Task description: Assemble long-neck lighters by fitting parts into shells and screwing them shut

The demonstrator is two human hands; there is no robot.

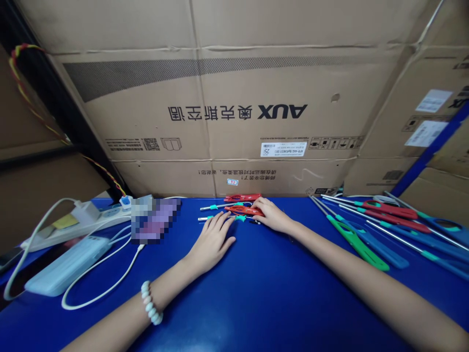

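Observation:
Two red-handled tools with thin metal rods and teal collars lie side by side by the cardboard wall. My right hand (pixel 273 215) curls its fingers over the right end of the nearer red-handled tool (pixel 242 210), hiding that end. The farther red-handled tool (pixel 236 198) rests just behind it. My left hand (pixel 211 243) lies palm down with fingers outstretched, its fingertips at the nearer tool's metal rod. Teal pieces show by its fingers. A small black piece (pixel 255 222) sits under my right hand.
More long tools lie at right, including a green-handled one (pixel 361 244), blue ones and a red-handled one (pixel 390 209). At left are a light blue power bank (pixel 68 266), white cables, a power strip (pixel 47 230) and a blurred-out purple object (pixel 157 222). Cardboard (pixel 220 78) closes off the back.

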